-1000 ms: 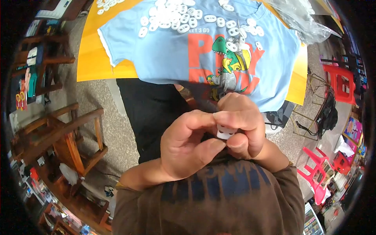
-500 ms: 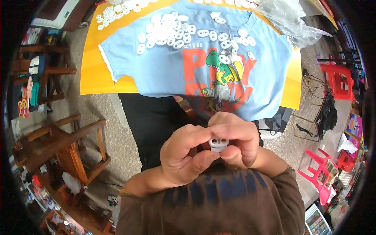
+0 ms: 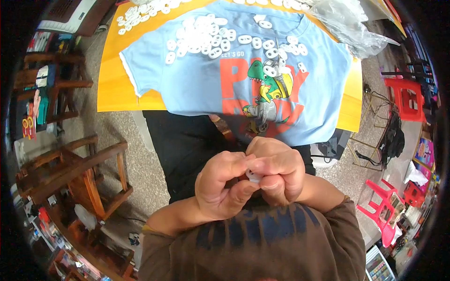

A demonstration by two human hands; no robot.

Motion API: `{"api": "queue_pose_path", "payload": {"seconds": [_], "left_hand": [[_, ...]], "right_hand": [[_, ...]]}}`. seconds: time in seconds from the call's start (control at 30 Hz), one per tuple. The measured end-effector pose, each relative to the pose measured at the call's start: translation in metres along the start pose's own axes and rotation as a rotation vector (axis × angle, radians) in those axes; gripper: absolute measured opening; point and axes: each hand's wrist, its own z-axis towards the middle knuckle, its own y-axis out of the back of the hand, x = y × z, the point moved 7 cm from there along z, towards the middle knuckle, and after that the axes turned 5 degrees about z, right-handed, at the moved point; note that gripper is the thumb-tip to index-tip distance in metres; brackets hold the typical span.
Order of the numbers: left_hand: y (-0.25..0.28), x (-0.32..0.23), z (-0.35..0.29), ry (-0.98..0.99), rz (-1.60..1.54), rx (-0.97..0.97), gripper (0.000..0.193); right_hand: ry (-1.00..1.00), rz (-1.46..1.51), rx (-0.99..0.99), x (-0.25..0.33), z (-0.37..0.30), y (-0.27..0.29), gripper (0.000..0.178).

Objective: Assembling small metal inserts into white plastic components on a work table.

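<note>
Close to my chest, my left hand (image 3: 224, 185) and my right hand (image 3: 277, 169) meet, fingertips touching. Between them they pinch a small white plastic two-hole piece, like a cord lock (image 3: 253, 176); fingers cover most of it. Beyond my hands a light blue printed T-shirt (image 3: 187, 89) lies spread over the table. Many similar white two-hole pieces (image 3: 199, 35) are heaped on its upper left, and several more lie scattered near its collar and over the dinosaur print.
Under the shirt is a yellow-orange tabletop (image 3: 112, 91), with more white pieces at its far left. A clear plastic bag (image 3: 347, 25) lies at the far right. Wooden chairs (image 3: 89, 182) stand to the left; red plastic stools (image 3: 405, 100) stand to the right.
My fingers have closed further over the white piece and tilted it, so its two holes show less. Both hands have shifted slightly left.
</note>
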Motion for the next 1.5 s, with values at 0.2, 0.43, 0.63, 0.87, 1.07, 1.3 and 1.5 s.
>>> {"api": "queue_pose_path", "payload": {"seconds": [0.2, 0.43, 0.63, 0.87, 1.07, 1.3, 1.5], "left_hand": [[-0.001, 0.011, -0.009, 0.016, -0.162, 0.027, 0.028], [0.005, 0.009, -0.005, 0.037, -0.059, 0.022, 0.030], [0.008, 0.009, -0.004, 0.016, -0.164, -0.047, 0.031], [0.011, 0.005, -0.001, -0.039, -0.150, -0.058, 0.031], [0.050, 0.015, -0.021, 0.117, 0.086, -0.223, 0.027], [0.115, 0.073, -0.092, 0.577, -0.249, -0.710, 0.017], [0.182, 0.146, -0.138, 0.658, -0.205, -1.047, 0.028]], "right_hand": [[-0.070, 0.020, 0.017, -0.003, 0.000, -0.001, 0.022], [-0.121, 0.050, 0.046, -0.011, -0.001, 0.000, 0.034], [-0.038, 0.021, 0.053, -0.008, 0.000, 0.000, 0.038], [-0.063, 0.025, 0.085, -0.005, 0.003, 0.001, 0.038], [-0.215, -0.025, 0.004, -0.011, -0.008, 0.003, 0.031], [-0.321, -0.052, 0.031, -0.017, -0.016, 0.001, 0.020], [-0.365, -0.155, 0.197, -0.016, 0.000, -0.020, 0.009]]}}
